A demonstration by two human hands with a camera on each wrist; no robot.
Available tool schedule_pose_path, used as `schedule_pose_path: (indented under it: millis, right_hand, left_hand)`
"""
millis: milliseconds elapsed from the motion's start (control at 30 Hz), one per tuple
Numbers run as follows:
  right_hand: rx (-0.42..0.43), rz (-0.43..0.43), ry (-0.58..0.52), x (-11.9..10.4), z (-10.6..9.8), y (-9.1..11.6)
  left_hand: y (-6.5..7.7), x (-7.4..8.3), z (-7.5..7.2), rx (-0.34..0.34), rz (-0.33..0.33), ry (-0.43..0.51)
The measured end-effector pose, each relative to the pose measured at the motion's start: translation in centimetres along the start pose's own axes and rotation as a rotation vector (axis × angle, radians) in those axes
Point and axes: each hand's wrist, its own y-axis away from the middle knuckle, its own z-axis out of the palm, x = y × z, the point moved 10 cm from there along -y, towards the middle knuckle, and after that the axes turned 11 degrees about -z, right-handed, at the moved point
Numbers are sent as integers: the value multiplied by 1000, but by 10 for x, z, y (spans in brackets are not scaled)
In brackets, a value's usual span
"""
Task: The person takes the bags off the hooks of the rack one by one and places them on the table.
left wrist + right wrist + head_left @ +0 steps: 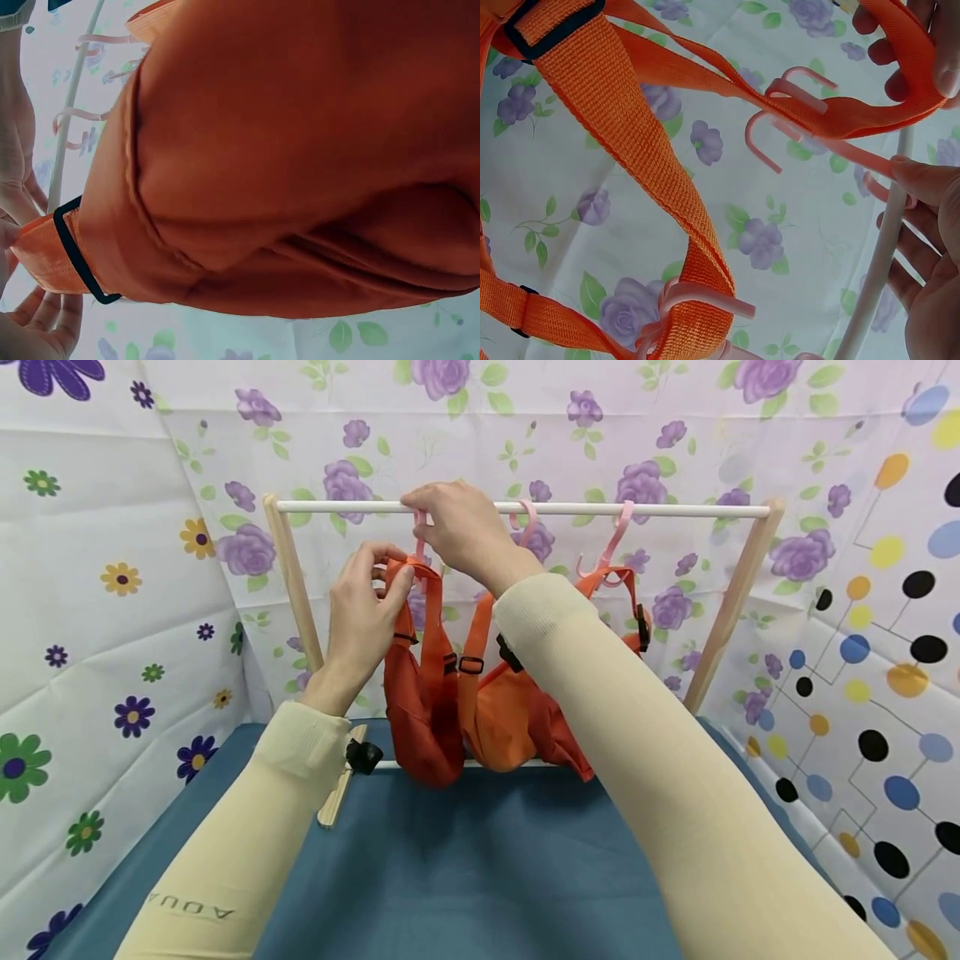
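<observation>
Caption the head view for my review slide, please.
Left hand pinches the strap of a red-orange bag while the right hand grips a pink hook at the white rail.

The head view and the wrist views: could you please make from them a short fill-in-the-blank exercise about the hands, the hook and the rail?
1. The right hand pinches a hook whose colour is ____.
2. In the head view, the left hand, holding an orange strap, is ____ than the right hand.
3. The rail is coloured ____.

Missing words: pink; lower; white.
</observation>
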Motion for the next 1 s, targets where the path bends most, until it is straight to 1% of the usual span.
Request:
schedule_pose_path:
  millis: [333, 433, 700, 833, 1000]
  right_hand:
    - [-13, 12, -1, 0, 0, 1]
    - [-15, 13, 3, 0, 0, 1]
    - [-9, -11, 10, -3, 0, 1]
    - [0, -32, 5, -4, 2, 3]
    - [0, -39, 1, -4, 4, 6]
  left_hand:
    - [4, 4, -4, 24, 45, 54]
    - [4, 5, -4, 24, 49, 56]
    - [8, 3, -9, 20, 36, 66]
    - [10, 4, -11, 8, 31, 71]
    - [10, 6, -14, 10, 23, 69]
